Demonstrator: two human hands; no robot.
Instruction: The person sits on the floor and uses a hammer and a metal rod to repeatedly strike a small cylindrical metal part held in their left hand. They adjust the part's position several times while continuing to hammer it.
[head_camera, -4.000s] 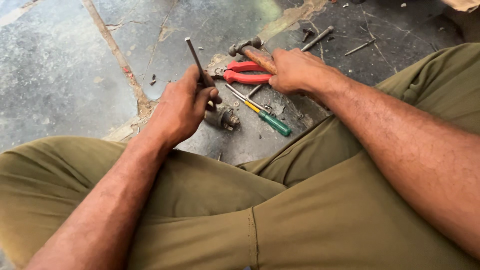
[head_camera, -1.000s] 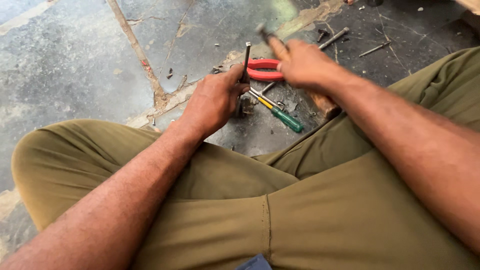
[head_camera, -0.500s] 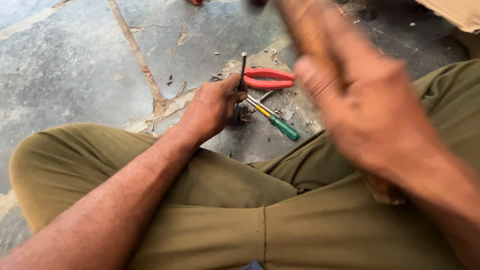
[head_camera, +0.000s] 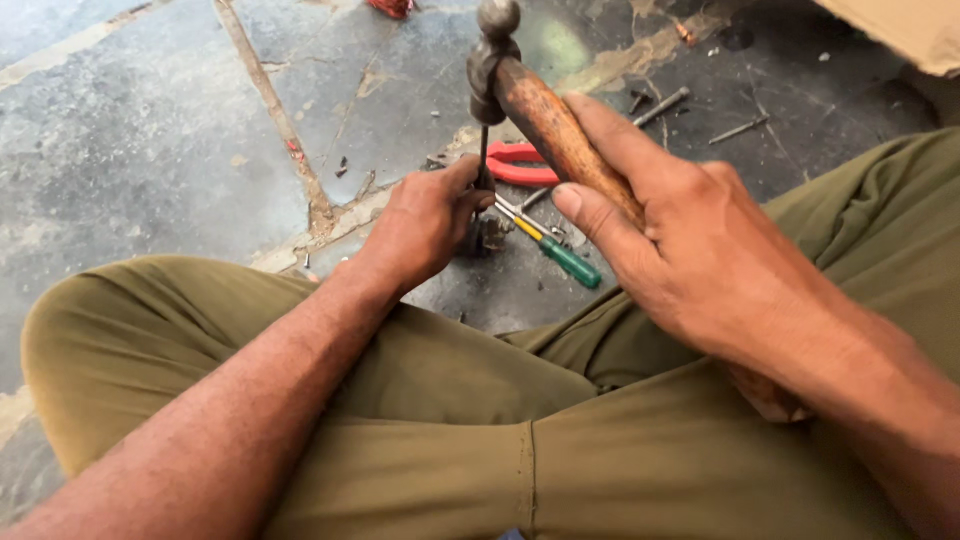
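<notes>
- The right hand (head_camera: 700, 250) grips a wooden-handled hammer (head_camera: 540, 110), its head directly above a thin metal rod (head_camera: 484, 160).
- The left hand (head_camera: 425, 225) pinches the rod upright on the stone floor (head_camera: 150, 150).
- Just beside: a green screwdriver (head_camera: 560, 255) and red pliers (head_camera: 520, 165).

Landmark: upright rod (head_camera: 483, 160). Left of it: bare stone floor (head_camera: 130, 150), open approach. Above: blocked by hammer (head_camera: 540, 110). Right & behind: cluttered w/ red pliers (head_camera: 515, 165), green screwdriver (head_camera: 560, 255), loose bolts (head_camera: 660, 105). Near side: hemmed in by both knees, narrow gap only.
</notes>
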